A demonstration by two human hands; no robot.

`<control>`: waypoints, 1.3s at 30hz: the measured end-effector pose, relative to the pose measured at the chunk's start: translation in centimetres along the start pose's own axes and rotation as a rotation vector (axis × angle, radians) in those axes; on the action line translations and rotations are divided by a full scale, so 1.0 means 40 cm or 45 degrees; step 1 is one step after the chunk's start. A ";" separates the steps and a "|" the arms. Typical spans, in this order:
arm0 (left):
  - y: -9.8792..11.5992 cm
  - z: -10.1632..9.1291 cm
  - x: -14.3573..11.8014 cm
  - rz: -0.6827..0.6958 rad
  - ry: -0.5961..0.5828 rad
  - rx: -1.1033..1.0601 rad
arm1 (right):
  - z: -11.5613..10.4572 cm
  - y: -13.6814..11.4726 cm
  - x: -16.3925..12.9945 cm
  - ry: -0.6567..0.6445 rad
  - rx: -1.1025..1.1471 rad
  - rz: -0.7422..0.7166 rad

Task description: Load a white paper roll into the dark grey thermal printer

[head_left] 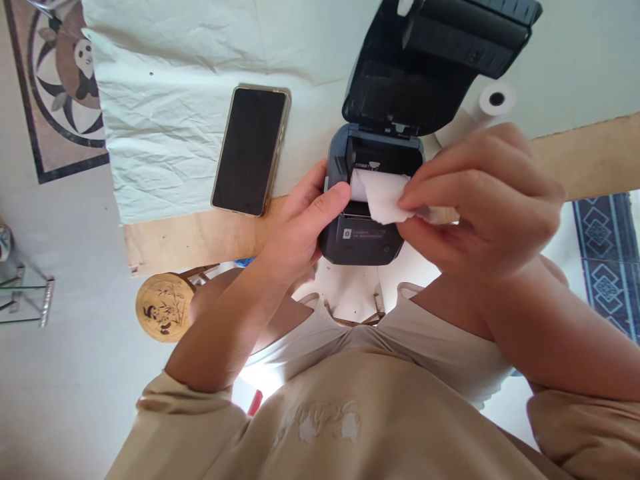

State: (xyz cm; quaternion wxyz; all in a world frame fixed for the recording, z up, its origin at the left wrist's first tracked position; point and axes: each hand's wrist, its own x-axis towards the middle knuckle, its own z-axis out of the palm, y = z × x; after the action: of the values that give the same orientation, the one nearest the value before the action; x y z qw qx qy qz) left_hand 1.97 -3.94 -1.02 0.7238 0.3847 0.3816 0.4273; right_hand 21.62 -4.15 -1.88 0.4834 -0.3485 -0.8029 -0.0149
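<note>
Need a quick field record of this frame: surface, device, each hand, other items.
surface: table with wooden edge, partly covered by a creased white cloth
device: small dark label printer, lid open
paper: white strip coming out of the printer bay
left hand: grips the printer's left side, thumb near the paper
right hand: pinches the free end of the paper strip
other: phone screen dark, lying on the cloth left of the printer; spare paper roll behind the right hand
</note>
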 end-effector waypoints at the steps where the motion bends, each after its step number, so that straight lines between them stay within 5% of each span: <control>1: -0.001 -0.002 0.000 0.000 -0.007 -0.005 | -0.001 -0.004 -0.001 -0.012 0.018 -0.015; 8: -0.001 -0.018 0.003 0.054 -0.106 0.042 | 0.007 -0.038 -0.012 -0.149 0.053 -0.029; 13: 0.000 -0.009 0.001 0.091 -0.026 0.179 | 0.003 -0.024 -0.017 0.005 0.100 0.102; 17: 0.000 -0.014 0.000 0.042 -0.015 0.262 | -0.008 -0.014 -0.012 0.217 0.241 0.502; 20: 0.003 -0.019 0.000 0.043 -0.048 0.244 | -0.016 -0.015 0.005 0.167 0.491 0.752; 29: 0.008 -0.009 -0.001 0.034 0.010 0.190 | 0.005 0.005 -0.010 0.241 0.658 0.689; 33: 0.008 -0.004 -0.002 0.048 0.033 0.182 | 0.013 0.029 -0.026 0.110 0.523 0.360; 39: -0.004 -0.018 0.002 0.081 -0.029 0.230 | 0.001 0.020 -0.028 -0.177 0.549 0.397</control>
State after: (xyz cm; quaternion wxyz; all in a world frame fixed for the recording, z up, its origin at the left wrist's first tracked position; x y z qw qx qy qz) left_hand 1.42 -3.74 -1.47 0.6766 0.4651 0.3978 0.4094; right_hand 22.38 -4.15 -3.03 0.4867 -0.3573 -0.7553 0.2548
